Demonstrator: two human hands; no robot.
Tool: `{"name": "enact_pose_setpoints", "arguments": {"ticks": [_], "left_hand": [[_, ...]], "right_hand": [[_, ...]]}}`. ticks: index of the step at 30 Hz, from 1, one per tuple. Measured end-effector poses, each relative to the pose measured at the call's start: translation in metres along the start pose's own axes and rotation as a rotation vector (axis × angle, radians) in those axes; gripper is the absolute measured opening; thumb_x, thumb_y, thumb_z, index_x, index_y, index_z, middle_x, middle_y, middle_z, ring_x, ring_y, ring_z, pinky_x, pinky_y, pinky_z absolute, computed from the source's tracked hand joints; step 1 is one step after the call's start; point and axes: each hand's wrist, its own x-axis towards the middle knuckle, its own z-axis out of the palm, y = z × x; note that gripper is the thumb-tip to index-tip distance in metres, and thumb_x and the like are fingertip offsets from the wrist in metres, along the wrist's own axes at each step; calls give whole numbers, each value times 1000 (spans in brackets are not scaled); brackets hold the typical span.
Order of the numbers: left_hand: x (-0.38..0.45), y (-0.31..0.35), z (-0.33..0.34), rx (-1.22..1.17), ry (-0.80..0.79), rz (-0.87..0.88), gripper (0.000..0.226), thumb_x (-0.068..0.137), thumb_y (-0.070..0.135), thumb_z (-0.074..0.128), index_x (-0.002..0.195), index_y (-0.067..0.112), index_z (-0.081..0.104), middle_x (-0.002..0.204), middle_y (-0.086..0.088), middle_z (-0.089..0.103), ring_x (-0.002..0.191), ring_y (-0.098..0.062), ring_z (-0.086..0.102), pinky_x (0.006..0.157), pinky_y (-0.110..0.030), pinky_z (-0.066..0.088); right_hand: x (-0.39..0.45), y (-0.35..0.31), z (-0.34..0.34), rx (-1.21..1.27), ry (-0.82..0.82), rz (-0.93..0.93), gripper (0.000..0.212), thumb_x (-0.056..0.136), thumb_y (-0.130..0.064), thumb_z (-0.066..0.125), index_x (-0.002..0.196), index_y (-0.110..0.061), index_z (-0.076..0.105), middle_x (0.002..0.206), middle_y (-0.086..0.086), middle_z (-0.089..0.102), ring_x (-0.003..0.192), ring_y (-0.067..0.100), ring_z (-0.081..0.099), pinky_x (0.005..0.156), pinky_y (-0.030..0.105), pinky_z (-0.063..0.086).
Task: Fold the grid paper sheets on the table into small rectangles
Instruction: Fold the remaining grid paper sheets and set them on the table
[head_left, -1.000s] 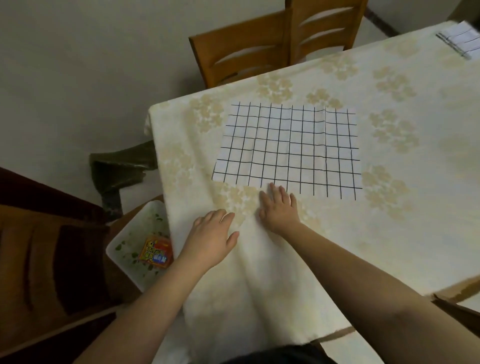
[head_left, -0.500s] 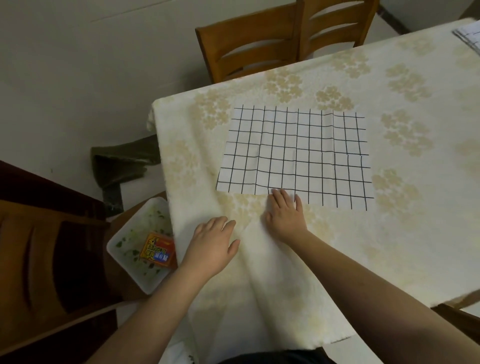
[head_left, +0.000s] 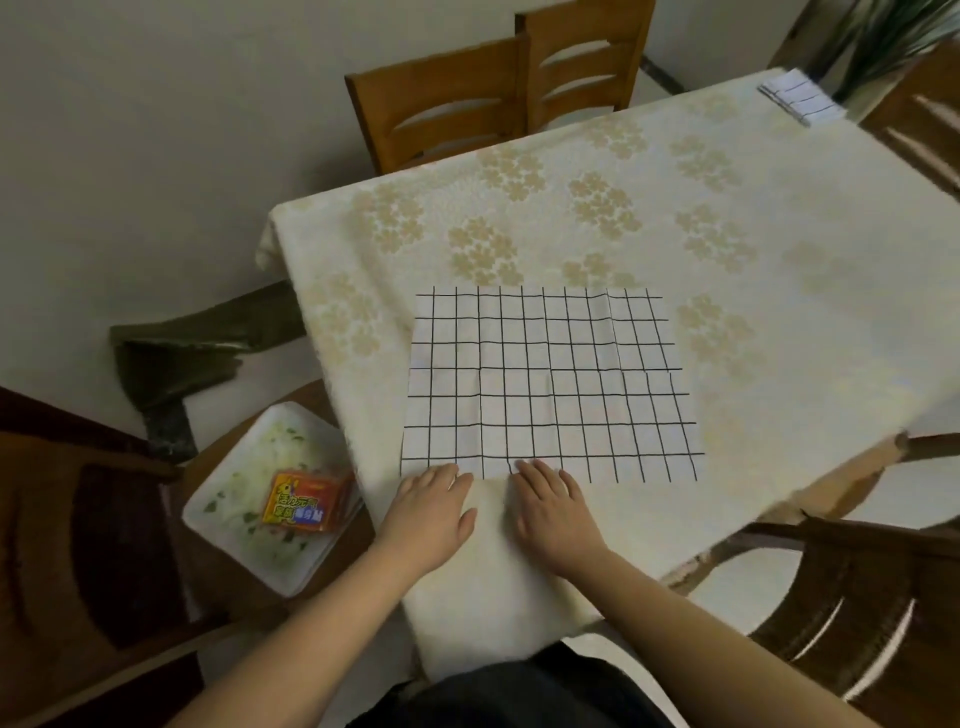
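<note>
Grid paper, a white sheet ruled with black squares (head_left: 545, 384), lay flat and unfolded on the cream floral tablecloth (head_left: 779, 322) near the table's near edge, marked by faint creases. At its left near corner the left hand (head_left: 428, 512) rested palm down with straight fingers, their tips touching the paper's near edge; it gripped nothing. Just beside it, toward the middle of that edge, the right hand (head_left: 553, 512) lay flat the same way, fingertips at the edge, holding nothing.

The sheet looked thin, light and limp, so it would probably bend readily and slide on the smooth cloth. The near edge or the two near corners seemed the sensible places to pinch it, lifting gently to avoid tearing or stray wrinkles.

Far off at the right rear corner of the table sat a small folded stack of grid paper (head_left: 802, 98), well apart from the open sheet.
</note>
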Motion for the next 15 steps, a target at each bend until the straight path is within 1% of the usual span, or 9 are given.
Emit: {"name": "enact_pose_setpoints", "arguments": {"ticks": [3, 5, 6, 8, 10, 13, 15], "left_hand": [[-4, -1, 4, -44, 9, 39, 57, 85, 47, 34, 126, 18, 60, 127, -4, 61, 117, -26, 58, 92, -41, 48], [-2, -4, 4, -71, -29, 51, 57, 91, 45, 34, 138, 17, 49, 140, -5, 51, 130, -26, 47, 103, -40, 39], [0, -6, 6, -64, -29, 54, 54, 93, 43, 37, 141, 18, 44, 143, -4, 47, 133, -24, 43, 105, -39, 36], [6, -10, 7, -54, -27, 53, 51, 96, 39, 44, 143, 19, 42, 144, -4, 45, 134, -24, 40, 106, -38, 35], [12, -16, 8, -71, -10, 42, 50, 95, 37, 48, 141, 18, 44, 142, -5, 47, 132, -26, 43, 104, -40, 37], [26, -25, 4, -87, 3, 17, 52, 95, 36, 50, 144, 20, 42, 142, -2, 46, 131, -24, 43, 104, -41, 37], [39, -32, 1, -111, 2, -19, 52, 95, 35, 49, 144, 22, 40, 143, 0, 45, 130, -22, 43, 103, -40, 37]], "right_hand": [[-22, -11, 8, 7, 7, -26, 51, 80, -37, 44, 120, -14, 65, 129, 3, 63, 120, 24, 59, 95, 43, 49], [-30, -15, 12, 12, 17, -28, 51, 79, -38, 45, 120, -15, 65, 129, 3, 63, 120, 23, 59, 94, 42, 51], [-33, -15, 12, 14, 34, -33, 50, 80, -39, 45, 120, -16, 64, 129, 3, 62, 120, 23, 59, 94, 41, 51], [-36, -12, 10, 36, 85, -61, 45, 85, -40, 44, 120, -19, 62, 129, 3, 61, 121, 23, 57, 96, 39, 49], [-36, -6, 6, 83, 146, -67, 40, 90, -41, 44, 119, -21, 61, 127, 2, 61, 118, 24, 57, 97, 36, 46], [-27, 13, -4, 136, 213, 2, 38, 92, -41, 42, 115, -18, 62, 122, 3, 62, 114, 23, 58, 95, 37, 45], [-14, 35, -11, 168, 216, 66, 41, 91, -41, 40, 116, -16, 62, 120, 3, 63, 113, 23, 58, 93, 39, 45]]}}
